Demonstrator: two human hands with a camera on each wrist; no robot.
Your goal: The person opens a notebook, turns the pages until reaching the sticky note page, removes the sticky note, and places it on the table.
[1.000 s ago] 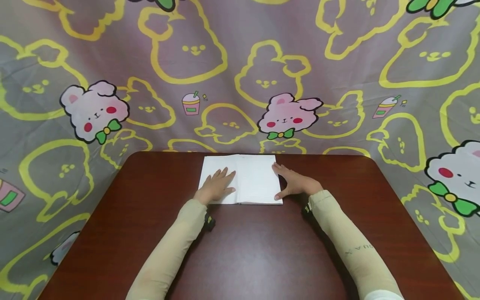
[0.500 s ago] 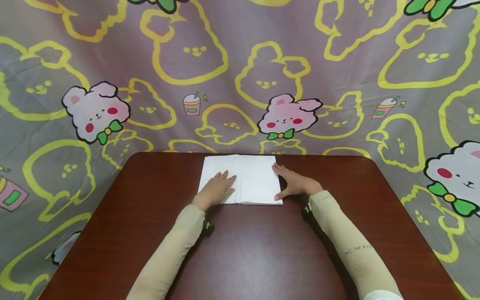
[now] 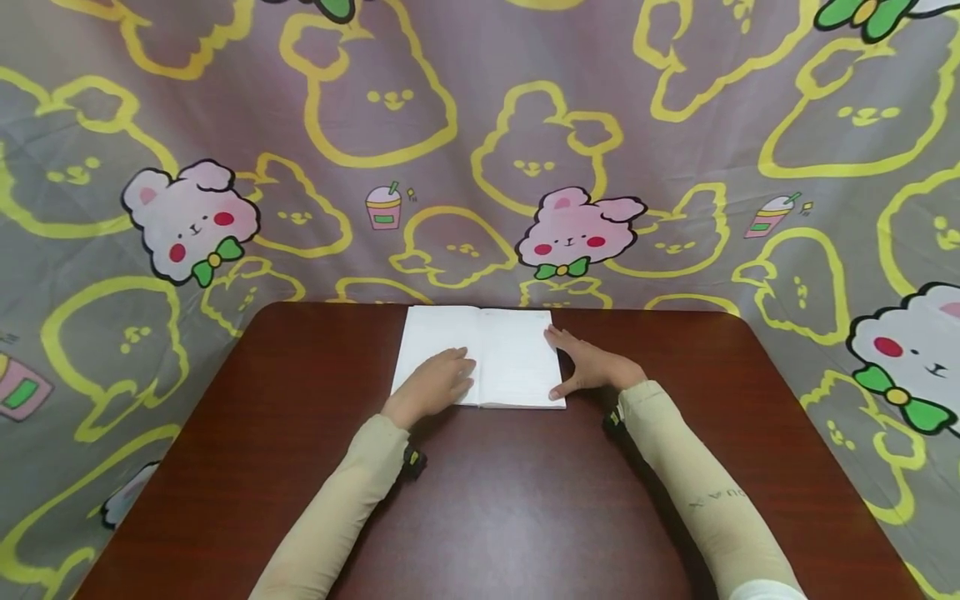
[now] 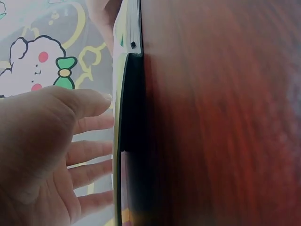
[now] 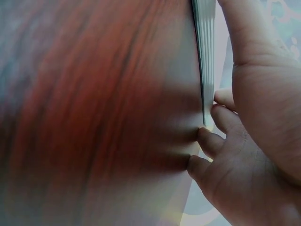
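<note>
A notebook (image 3: 517,354) lies spread at the far side of the table, white pages up. My left hand (image 3: 433,382) is over the lower part of the left page. In the left wrist view, the fingertips of my left hand (image 4: 51,141) touch that page, and the dark cover (image 4: 129,99) under it stands slightly off the wood. At the notebook's right edge, my right hand (image 3: 592,365) has thumb and fingers spread apart, the thumb near the lower corner. The right wrist view has my right hand (image 5: 244,150) with its fingertips against the page edges (image 5: 205,52).
The dark reddish-brown table (image 3: 480,500) has rounded far corners. Right behind it hangs a grey curtain (image 3: 450,167) with cartoon bears and rabbits. A small black device (image 3: 413,461) sits under the left wrist, and another black device (image 3: 614,421) under the right.
My left hand has moved slightly nearer and its spread fingers have drawn together. The left page's far edge now appears a little higher in the head view. My right hand has stayed put.
</note>
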